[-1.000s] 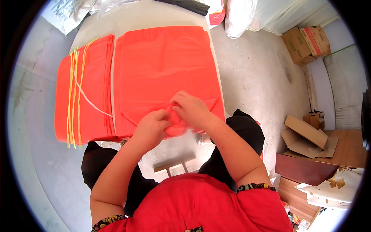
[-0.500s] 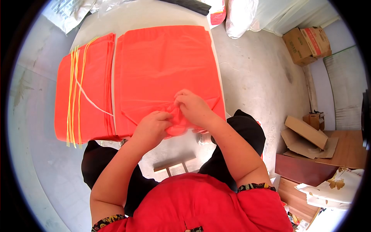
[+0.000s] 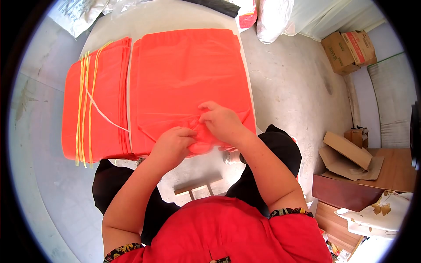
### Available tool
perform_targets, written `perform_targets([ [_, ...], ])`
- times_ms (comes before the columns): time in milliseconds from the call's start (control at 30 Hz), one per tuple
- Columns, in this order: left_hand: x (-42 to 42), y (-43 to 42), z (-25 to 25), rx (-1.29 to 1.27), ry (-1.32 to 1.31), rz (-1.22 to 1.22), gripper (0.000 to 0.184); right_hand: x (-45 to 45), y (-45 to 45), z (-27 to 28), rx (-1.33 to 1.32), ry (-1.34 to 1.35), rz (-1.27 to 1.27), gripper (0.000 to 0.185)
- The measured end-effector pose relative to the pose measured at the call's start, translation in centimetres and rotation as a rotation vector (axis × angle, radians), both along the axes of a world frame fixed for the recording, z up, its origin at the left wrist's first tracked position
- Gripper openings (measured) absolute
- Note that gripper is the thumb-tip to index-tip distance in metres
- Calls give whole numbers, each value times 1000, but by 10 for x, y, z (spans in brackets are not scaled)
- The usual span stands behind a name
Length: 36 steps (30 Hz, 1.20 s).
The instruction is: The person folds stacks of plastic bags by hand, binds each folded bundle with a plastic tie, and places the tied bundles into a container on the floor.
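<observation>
A stack of thin red plastic sheets (image 3: 188, 70) lies flat on the table, its near edge crumpled and gathered between my hands. My left hand (image 3: 176, 142) is closed, with thumb and fingertips pinching the bunched film. At the right of the gather, my right hand (image 3: 220, 123) has its fingers curled on the film; the index finger and thumb stand slightly apart, and the other fingertips are hidden. Left of this stack is a second, folded red pile (image 3: 105, 101), with several yellow ties (image 3: 83, 109) and one pale strip (image 3: 103, 115) lying across it.
The light table (image 3: 162, 17) carries a black roll (image 3: 215, 6) at its far edge. White bags (image 3: 274, 19) stand beyond it. Cardboard boxes (image 3: 348, 51) and an opened carton (image 3: 351, 158) are to the right. A wooden stool (image 3: 199, 186) shows between my knees.
My right index finger and thumb have parted a little, and the right hand has shifted slightly. The left hand and both red piles are almost unmoved.
</observation>
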State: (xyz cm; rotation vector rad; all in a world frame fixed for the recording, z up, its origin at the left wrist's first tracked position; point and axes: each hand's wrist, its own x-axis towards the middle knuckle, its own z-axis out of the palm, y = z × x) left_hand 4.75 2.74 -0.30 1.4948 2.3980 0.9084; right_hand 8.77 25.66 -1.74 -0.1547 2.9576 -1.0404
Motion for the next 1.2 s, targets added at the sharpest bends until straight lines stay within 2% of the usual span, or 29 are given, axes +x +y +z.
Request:
perform_targets([
  [267,0,-1,1,-1,-13,-6,23,3,-2,5,44,22,46,28],
  [600,1,-1,4,2,-45,-15,24,-3,-10,5,59,100,36,11],
  [867,-1,1,2,60,15,-55,30,-11,-15,-3,174,172,52,6],
  [1067,-1,-1,-1,69,2,-58,29,-11,-18,1,41,200,28,11],
  [1200,1,-1,-1,65,13,-52,29,-9,-17,8,-27,117,1,10],
])
